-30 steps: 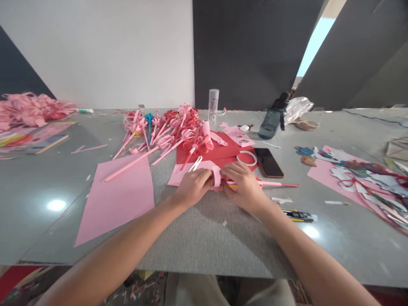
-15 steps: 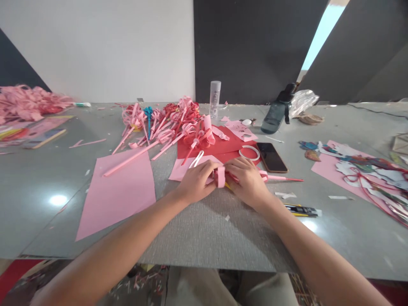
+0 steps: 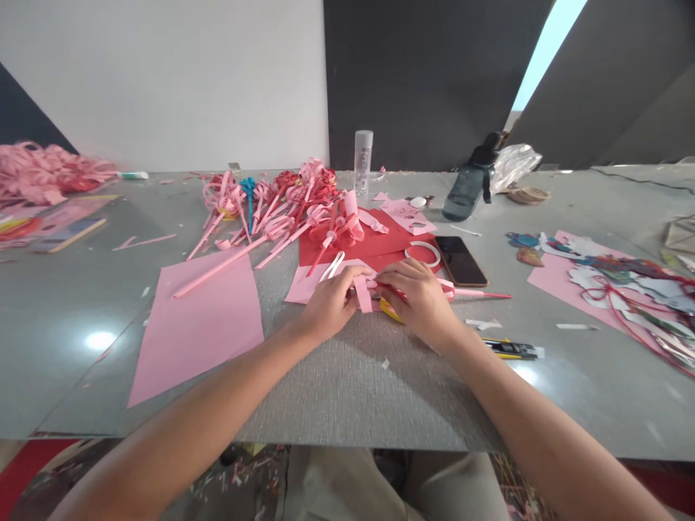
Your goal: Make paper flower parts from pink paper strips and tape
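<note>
My left hand [image 3: 332,302] pinches a pink paper strip [image 3: 363,294] whose flat end hangs down at the fingertips. Close beside it, my right hand [image 3: 419,295] is closed around a pink and red paper flower, mostly hidden by the fingers. Its thin rolled stem [image 3: 478,293] sticks out to the right, red at the tip. A yellow piece [image 3: 389,311] shows under the right fingers; its kind is unclear. Both hands are just above the near edge of a small pink paper sheet [image 3: 297,287], where a white loop [image 3: 332,266] lies.
Paper flowers [image 3: 304,199] are heaped behind the hands on red paper [image 3: 374,250]. A large pink sheet [image 3: 203,329] lies left. To the right are a white ring [image 3: 423,253], phone [image 3: 461,260], box cutter [image 3: 510,349] and dark bottle [image 3: 468,189]. A clear tube [image 3: 363,163] stands behind.
The pink strip, curled into a loop before, now hangs flatter from my left fingers. More of the yellow piece shows. My hands have barely moved; the view has shifted slightly.
</note>
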### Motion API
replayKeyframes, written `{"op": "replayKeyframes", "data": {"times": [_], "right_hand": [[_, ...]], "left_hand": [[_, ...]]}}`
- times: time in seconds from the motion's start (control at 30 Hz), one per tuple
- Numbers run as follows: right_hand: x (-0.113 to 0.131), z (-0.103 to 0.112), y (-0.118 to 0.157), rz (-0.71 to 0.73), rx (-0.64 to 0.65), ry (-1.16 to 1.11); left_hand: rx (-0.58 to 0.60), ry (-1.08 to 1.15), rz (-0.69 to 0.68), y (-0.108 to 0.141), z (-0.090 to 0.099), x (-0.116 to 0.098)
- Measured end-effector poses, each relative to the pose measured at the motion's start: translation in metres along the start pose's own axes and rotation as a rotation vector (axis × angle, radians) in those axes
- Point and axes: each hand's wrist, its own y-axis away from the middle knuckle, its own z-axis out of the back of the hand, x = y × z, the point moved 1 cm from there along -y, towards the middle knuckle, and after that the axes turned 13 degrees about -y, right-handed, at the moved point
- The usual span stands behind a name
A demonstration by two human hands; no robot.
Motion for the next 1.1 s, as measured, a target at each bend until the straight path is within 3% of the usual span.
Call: {"op": "replayKeyframes", "data": {"times": [0.13, 0.3, 0.8, 1.1], "right_hand": [[-0.001, 0.0, 0.0, 0.016, -0.016, 0.002], [-0.002, -0.002, 0.0, 0.003, 0.004, 0.009], [0.008, -0.002, -0.002, -0.044, 0.092, -0.028], [0.006, -0.001, -0.002, -0.041, 0.071, -0.015]], "left_hand": [[0.067, 0.083, 0.14, 0.0, -0.001, -0.001], [0.1, 0.114, 0.206, -0.003, 0.0, -0.002], [0.132, 0.009, 0.177, -0.003, 0.001, -0.004], [0.043, 0.083, 0.079, -0.003, 0.002, -0.009]]}}
